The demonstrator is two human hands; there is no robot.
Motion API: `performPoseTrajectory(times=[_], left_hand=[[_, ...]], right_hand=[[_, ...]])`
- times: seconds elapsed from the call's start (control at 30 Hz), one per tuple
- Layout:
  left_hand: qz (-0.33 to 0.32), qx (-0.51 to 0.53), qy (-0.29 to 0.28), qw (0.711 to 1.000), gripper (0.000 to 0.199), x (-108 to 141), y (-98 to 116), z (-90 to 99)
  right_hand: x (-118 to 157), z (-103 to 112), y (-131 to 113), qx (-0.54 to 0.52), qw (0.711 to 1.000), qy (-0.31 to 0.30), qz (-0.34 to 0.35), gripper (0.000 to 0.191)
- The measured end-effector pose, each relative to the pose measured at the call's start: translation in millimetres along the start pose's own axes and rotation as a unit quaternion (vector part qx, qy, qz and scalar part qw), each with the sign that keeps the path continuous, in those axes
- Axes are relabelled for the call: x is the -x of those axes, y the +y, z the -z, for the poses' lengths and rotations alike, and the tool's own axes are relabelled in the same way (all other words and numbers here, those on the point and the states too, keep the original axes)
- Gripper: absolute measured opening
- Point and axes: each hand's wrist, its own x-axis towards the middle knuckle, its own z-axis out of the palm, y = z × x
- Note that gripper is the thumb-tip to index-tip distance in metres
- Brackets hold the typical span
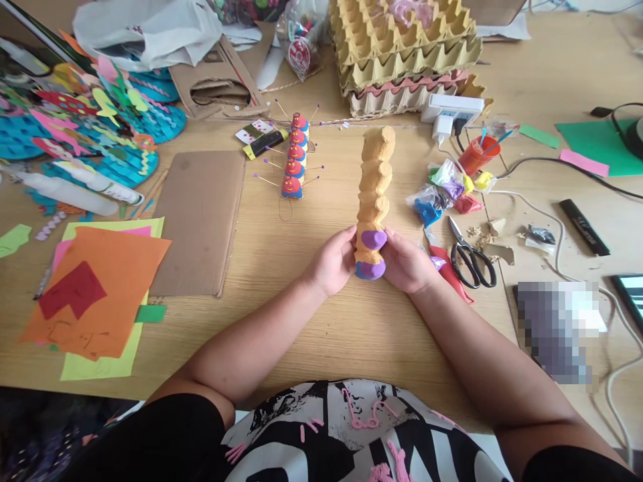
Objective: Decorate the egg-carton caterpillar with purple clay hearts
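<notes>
Between my two hands is a strip cut from an egg carton, tan and bumpy, pointing away from me. Purple clay covers its near end bump, with some blue at the left edge, and a purple patch lies on the bump behind. My left hand pinches the strip's left side, and my right hand grips its right side; some fingertips are hidden. Farther off to the left stands a finished-looking caterpillar in red and blue clay, with smiling faces and purple-tipped sticks.
Stacked egg trays stand at the back. Black-handled scissors, bagged clay, an orange cup and a white power strip lie to the right. On the left are cardboard, orange paper and a glue bottle.
</notes>
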Motion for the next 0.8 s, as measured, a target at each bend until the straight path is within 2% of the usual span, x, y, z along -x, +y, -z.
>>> performPoseTrajectory(times=[0.2,0.33,0.47,0.63,0.8], left_hand=[[-0.047,-0.011,0.001,0.999,0.037,-1.3,-4.4,1.4],[-0.043,-0.014,0.013,0.999,0.042,-2.3,-5.9,3.0],[-0.049,-0.014,0.021,0.998,0.047,-3.8,-6.6,5.2],[-0.035,-0.037,-0.001,0.999,0.048,-3.1,-6.3,3.1],[-0.046,-0.02,0.019,0.999,0.047,-3.3,-6.0,0.5]], right_hand=[[-1.3,-0.2,-1.4,-0.012,1.0,0.012,-0.022,0.044],[1.2,-3.8,-3.7,0.001,0.999,0.007,-0.046,0.046],[2.8,-4.6,-4.1,0.017,0.999,0.019,-0.022,0.042],[1.0,0.2,-1.9,0.007,0.999,0.034,-0.019,0.043],[0.9,-2.8,-3.0,-0.008,1.0,0.022,-0.015,0.046]])
